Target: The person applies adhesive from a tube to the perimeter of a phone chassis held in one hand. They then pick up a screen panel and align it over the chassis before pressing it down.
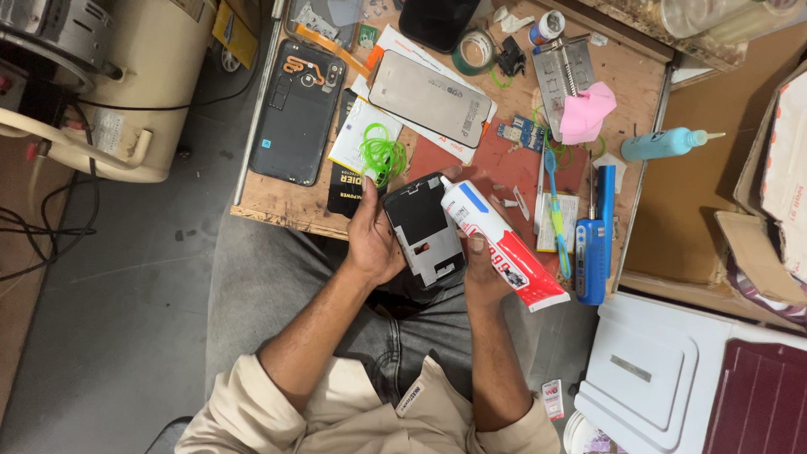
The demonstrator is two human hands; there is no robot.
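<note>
My left hand [370, 240] grips a dark phone frame [425, 231] by its left edge, holding it over my lap at the front edge of the wooden worktable [277, 197]. My right hand [482, 267] is wrapped around a white and red glue tube [504, 250]. The tube's nozzle end touches the top right edge of the phone frame. My thumb lies across the middle of the tube.
On the table lie a black phone back cover [296, 109], a grey phone screen [430, 97], green rubber bands [382, 155], a tape roll [473, 52], a blue toothbrush [556, 210], a blue tool [593, 240], a pink cloth [586, 111] and a teal squeeze bottle [664, 144]. A white box [656, 370] stands at lower right.
</note>
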